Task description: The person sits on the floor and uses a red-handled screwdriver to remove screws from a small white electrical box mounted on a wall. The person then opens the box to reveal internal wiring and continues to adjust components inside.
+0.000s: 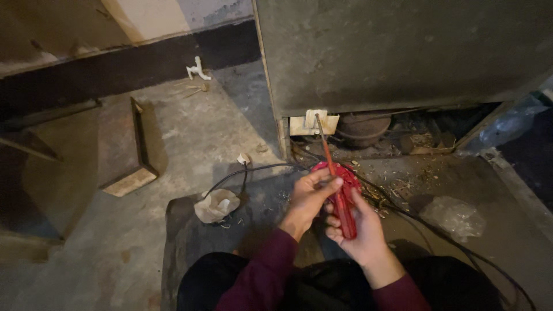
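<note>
From the head view I see both hands meeting low in the middle of the frame, over a dark mat on the concrete floor [190, 132]. My right hand [360, 227] is closed around the red handle of a screwdriver [341, 196], fist wrapped so the tool is steadied against the palm. My left hand [308, 196] is pinched shut on the top of that handle, thumb and fingertips also touching a round red part [345, 173] that sits just behind; I cannot tell whether the tool's handle is pressed into the part or merely beside it. The two-handed hold seems meant to keep the tool and part together close to the body, where there is light.

The screwdriver's long axis runs nearly upright in the picture, tilted a little left: handle nearest me, thin shaft pointing away toward the open base of the grey appliance [403, 52], its tip near a pale bracket [314, 124]. A black cable [253, 170] trails left past a crumpled paper wad [216, 205].
</note>
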